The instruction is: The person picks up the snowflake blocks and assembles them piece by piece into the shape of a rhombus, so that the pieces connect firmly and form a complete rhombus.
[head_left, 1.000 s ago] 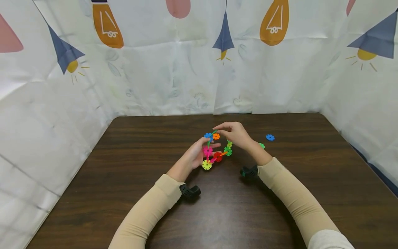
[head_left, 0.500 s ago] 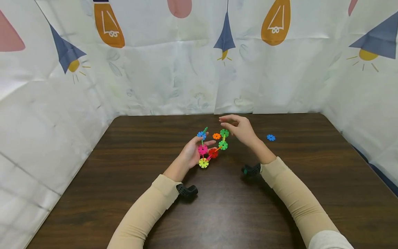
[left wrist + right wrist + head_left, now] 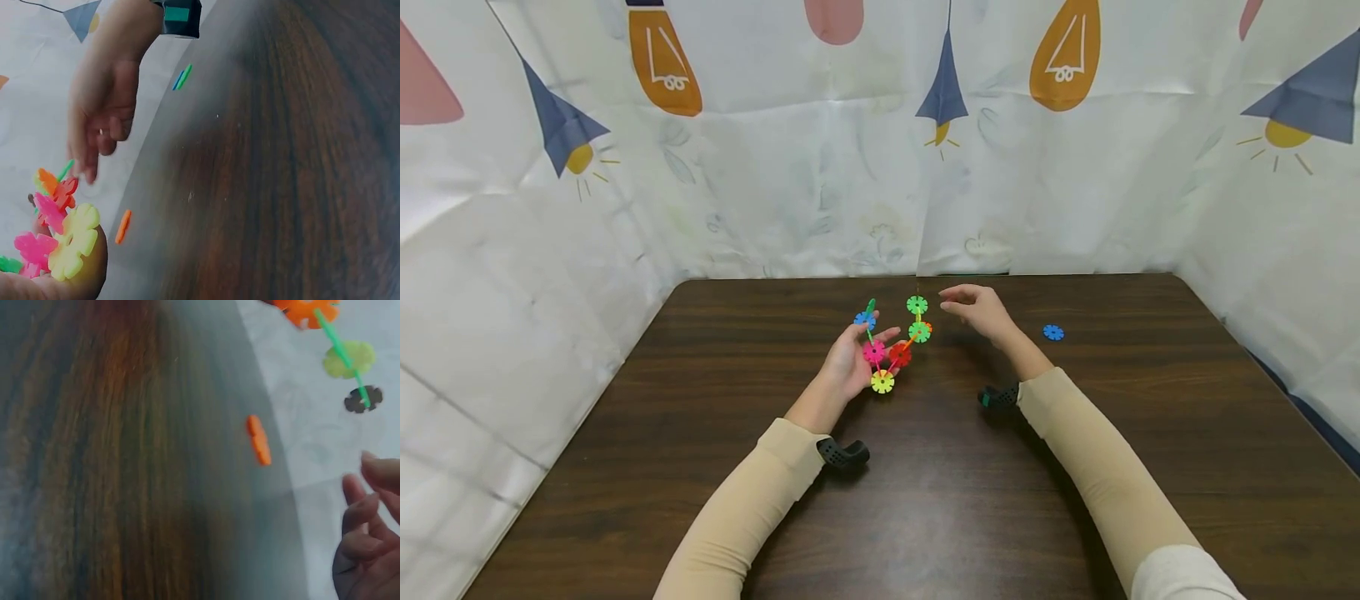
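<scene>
My left hand (image 3: 844, 367) holds a chain of interlocked flower discs, pinched near its blue disc (image 3: 864, 321) with thumb and fingers. From there the chain runs through a pink disc (image 3: 873, 352), a yellow disc (image 3: 882, 382), a red disc (image 3: 900, 355) and green discs (image 3: 917, 305) in a raised curve. In the right wrist view its free end shows a dark disc (image 3: 364, 399) beyond a lime one. Just to the right of that end is my right hand (image 3: 981, 312), fingers loosely bent, nothing between them, fingertips apart from the chain.
A loose blue disc (image 3: 1053, 332) lies on the brown table (image 3: 940, 500) to the right. In the left wrist view a green disc (image 3: 184, 76) lies beside it. A loose orange disc (image 3: 124, 226) is partly behind the chain in the head view. Printed cloth surrounds the table's far side.
My right hand has let go near the chain's green and blue end and drawn back to the right. My left hand has moved left and away with the chain, whose other end now stands up.
</scene>
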Demonstrator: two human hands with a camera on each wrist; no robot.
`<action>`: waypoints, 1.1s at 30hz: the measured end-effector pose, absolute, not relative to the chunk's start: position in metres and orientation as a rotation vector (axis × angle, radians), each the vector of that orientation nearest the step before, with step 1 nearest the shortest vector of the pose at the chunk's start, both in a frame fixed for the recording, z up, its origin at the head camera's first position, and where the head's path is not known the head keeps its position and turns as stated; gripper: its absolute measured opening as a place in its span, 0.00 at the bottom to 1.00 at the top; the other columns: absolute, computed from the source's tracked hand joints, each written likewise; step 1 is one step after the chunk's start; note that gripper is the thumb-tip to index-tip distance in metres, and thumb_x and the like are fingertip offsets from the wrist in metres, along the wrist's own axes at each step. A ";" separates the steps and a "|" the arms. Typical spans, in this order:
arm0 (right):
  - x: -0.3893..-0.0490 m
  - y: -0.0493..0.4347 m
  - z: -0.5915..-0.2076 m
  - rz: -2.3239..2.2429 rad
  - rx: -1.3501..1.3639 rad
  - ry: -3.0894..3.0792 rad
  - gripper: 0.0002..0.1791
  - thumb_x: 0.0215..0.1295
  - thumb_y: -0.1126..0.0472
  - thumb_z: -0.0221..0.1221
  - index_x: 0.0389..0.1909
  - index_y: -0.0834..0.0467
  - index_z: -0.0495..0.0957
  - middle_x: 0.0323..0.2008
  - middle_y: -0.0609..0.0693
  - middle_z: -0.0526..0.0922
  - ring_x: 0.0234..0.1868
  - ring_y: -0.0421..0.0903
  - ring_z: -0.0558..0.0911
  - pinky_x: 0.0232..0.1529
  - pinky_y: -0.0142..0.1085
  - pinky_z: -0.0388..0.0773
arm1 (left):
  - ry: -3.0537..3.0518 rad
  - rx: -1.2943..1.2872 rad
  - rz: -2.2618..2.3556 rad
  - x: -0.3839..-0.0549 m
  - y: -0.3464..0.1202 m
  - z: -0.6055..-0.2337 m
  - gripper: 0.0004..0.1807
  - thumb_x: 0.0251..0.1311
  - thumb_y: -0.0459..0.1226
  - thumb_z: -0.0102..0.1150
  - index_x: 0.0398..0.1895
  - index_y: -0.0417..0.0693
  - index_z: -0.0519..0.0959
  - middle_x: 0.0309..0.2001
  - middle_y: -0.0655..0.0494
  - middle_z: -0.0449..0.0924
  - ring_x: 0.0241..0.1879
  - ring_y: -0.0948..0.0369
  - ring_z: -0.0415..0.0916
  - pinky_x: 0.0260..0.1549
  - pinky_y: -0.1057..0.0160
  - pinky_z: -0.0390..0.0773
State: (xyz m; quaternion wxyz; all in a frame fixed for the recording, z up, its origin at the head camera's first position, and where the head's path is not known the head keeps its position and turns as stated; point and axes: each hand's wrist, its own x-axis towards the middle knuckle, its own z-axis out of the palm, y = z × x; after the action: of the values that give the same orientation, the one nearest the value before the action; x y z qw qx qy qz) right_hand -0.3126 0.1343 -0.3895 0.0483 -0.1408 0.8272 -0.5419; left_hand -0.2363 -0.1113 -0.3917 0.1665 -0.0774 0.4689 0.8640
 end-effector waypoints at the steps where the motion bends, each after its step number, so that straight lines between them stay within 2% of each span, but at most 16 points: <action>1: -0.315 0.133 -0.391 -1.584 -0.436 2.539 0.20 0.75 0.60 0.61 0.62 0.67 0.78 0.53 0.62 0.82 0.36 0.57 0.75 0.41 0.45 0.75 | 1.330 -0.223 2.469 -0.237 -0.112 -0.392 0.28 0.81 0.43 0.32 0.80 0.53 0.53 0.51 0.53 0.80 0.55 0.51 0.76 0.41 0.49 0.77; 4: -0.319 0.126 -0.394 -1.401 -0.452 2.564 0.19 0.74 0.59 0.62 0.60 0.65 0.80 0.54 0.61 0.83 0.41 0.56 0.79 0.44 0.45 0.77 | 1.322 -0.236 2.490 -0.239 -0.113 -0.392 0.28 0.81 0.44 0.32 0.81 0.55 0.51 0.56 0.49 0.77 0.54 0.51 0.78 0.46 0.46 0.76; 9: -0.323 0.113 -0.393 -1.198 -0.413 2.587 0.19 0.71 0.57 0.65 0.56 0.64 0.81 0.49 0.59 0.83 0.46 0.55 0.80 0.49 0.45 0.78 | 1.320 -0.289 2.521 -0.240 -0.114 -0.392 0.28 0.82 0.43 0.29 0.82 0.54 0.51 0.58 0.47 0.74 0.63 0.45 0.71 0.56 0.40 0.70; 14: -0.323 0.101 -0.389 -1.060 -0.325 2.651 0.18 0.66 0.56 0.68 0.51 0.63 0.81 0.49 0.59 0.80 0.48 0.55 0.77 0.51 0.48 0.75 | 1.349 -0.316 2.535 -0.239 -0.111 -0.393 0.28 0.82 0.43 0.30 0.81 0.50 0.54 0.46 0.53 0.80 0.63 0.46 0.71 0.50 0.47 0.74; 19: -0.322 0.093 -0.389 -0.994 -0.277 2.680 0.17 0.64 0.58 0.71 0.50 0.62 0.81 0.46 0.56 0.79 0.42 0.52 0.76 0.45 0.43 0.75 | 1.390 -0.343 2.535 -0.239 -0.108 -0.395 0.27 0.81 0.42 0.31 0.79 0.49 0.57 0.39 0.56 0.82 0.55 0.50 0.75 0.43 0.52 0.75; 23: -0.322 0.093 -0.391 -1.038 -0.272 2.684 0.16 0.64 0.61 0.71 0.49 0.63 0.80 0.40 0.55 0.78 0.38 0.50 0.74 0.40 0.40 0.73 | 1.409 -0.327 2.525 -0.239 -0.107 -0.395 0.27 0.81 0.42 0.31 0.78 0.48 0.56 0.39 0.57 0.82 0.50 0.51 0.76 0.40 0.52 0.74; 31: -0.320 0.099 -0.396 -1.187 -0.284 2.634 0.15 0.65 0.63 0.69 0.47 0.63 0.76 0.40 0.55 0.78 0.40 0.52 0.76 0.42 0.41 0.73 | 1.417 -0.337 2.521 -0.239 -0.105 -0.394 0.26 0.82 0.49 0.37 0.75 0.48 0.59 0.38 0.57 0.83 0.60 0.48 0.74 0.43 0.54 0.76; 33: -0.319 0.104 -0.397 -1.254 -0.286 2.597 0.14 0.67 0.64 0.67 0.48 0.64 0.76 0.41 0.57 0.81 0.42 0.54 0.78 0.44 0.42 0.73 | 1.424 -0.341 2.505 -0.238 -0.104 -0.394 0.27 0.82 0.51 0.38 0.75 0.49 0.60 0.38 0.58 0.83 0.59 0.50 0.75 0.45 0.54 0.75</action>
State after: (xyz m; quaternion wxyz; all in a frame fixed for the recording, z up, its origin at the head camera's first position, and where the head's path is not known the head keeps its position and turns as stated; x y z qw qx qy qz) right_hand -0.3194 0.1039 -0.3966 0.1214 -0.0980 0.8895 -0.4295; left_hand -0.2381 -0.1042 -0.3940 0.1196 -0.1167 0.4871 0.8572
